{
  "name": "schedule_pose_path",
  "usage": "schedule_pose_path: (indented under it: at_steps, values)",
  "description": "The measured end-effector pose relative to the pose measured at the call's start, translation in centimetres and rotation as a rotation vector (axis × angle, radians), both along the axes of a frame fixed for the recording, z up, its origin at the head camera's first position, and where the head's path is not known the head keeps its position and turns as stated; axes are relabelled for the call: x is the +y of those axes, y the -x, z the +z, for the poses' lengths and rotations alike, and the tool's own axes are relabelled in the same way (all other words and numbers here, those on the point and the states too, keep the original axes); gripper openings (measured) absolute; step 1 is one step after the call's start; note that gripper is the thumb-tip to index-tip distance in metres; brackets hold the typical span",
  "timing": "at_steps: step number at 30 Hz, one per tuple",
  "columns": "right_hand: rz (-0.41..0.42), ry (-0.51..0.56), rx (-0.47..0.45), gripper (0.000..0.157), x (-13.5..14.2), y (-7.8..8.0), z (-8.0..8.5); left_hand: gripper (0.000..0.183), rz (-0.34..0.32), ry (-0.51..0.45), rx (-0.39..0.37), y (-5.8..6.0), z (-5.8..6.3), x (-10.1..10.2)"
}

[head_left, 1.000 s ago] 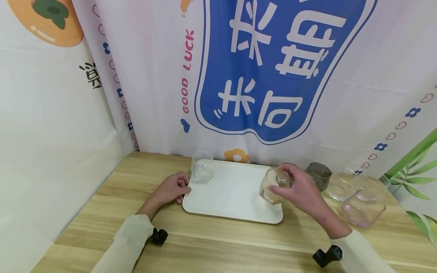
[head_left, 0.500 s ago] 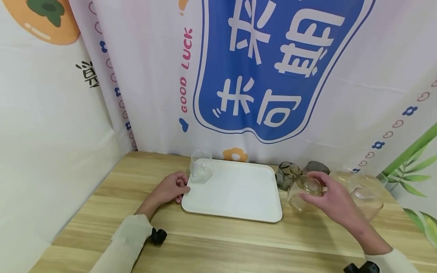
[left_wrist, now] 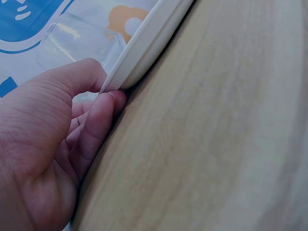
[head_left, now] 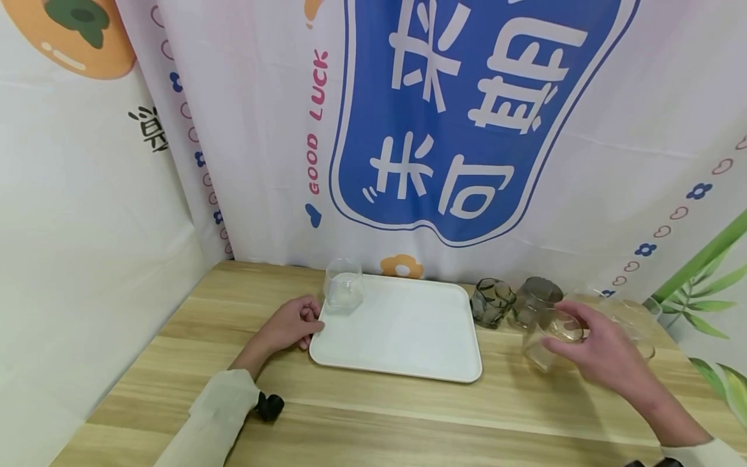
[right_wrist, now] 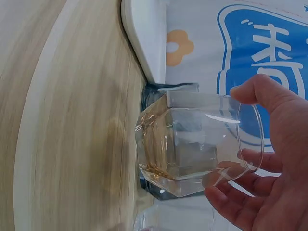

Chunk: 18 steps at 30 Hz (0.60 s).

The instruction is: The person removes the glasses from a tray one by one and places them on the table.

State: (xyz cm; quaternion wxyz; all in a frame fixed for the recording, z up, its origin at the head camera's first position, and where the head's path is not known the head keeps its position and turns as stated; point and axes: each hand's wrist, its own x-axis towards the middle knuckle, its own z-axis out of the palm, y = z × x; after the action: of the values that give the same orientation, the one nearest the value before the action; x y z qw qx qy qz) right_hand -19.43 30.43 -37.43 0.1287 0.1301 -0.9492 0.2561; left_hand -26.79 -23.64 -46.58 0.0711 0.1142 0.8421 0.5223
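A white rectangular tray [head_left: 403, 340] lies on the wooden table. My left hand [head_left: 296, 323] pinches its left rim between thumb and fingers, as the left wrist view shows at the tray edge [left_wrist: 139, 48]. On the tray's back left corner stands a clear drinking glass [head_left: 344, 288]. To the right of the tray, my right hand [head_left: 607, 353] grips an amber-tinted faceted glass [right_wrist: 183, 144] by its rim, thumb on one side and fingers on the other. That glass tilts slightly and is held over the table, with its shadow below.
Behind the held glass, a patterned dark glass [head_left: 493, 303] and a smoky grey glass [head_left: 535, 297] stand by the back edge. Farther right are more transparent glasses [head_left: 639, 314], partly hidden by my right hand. A printed curtain [head_left: 274, 162] hangs along the table's back.
My right hand has carried the amber glass from over the tray's right end rightward, past the dark glasses. The left hand stays at the tray's rim.
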Motion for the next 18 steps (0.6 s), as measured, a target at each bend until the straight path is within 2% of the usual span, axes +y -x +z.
schedule_pose_path:
  at_steps: [10, 18]
  values:
    - [-0.018, -0.031, 0.002, 0.070, 1.6, 0.5, -0.6, 0.017, 0.008, 0.000, -0.009, -0.1, 0.1, 0.0]
    - [-0.040, -0.077, -0.048, 0.073, 1.9, 0.6, -0.6, 0.016, 0.018, 0.004, -0.021, -0.1, 0.1, 0.1]
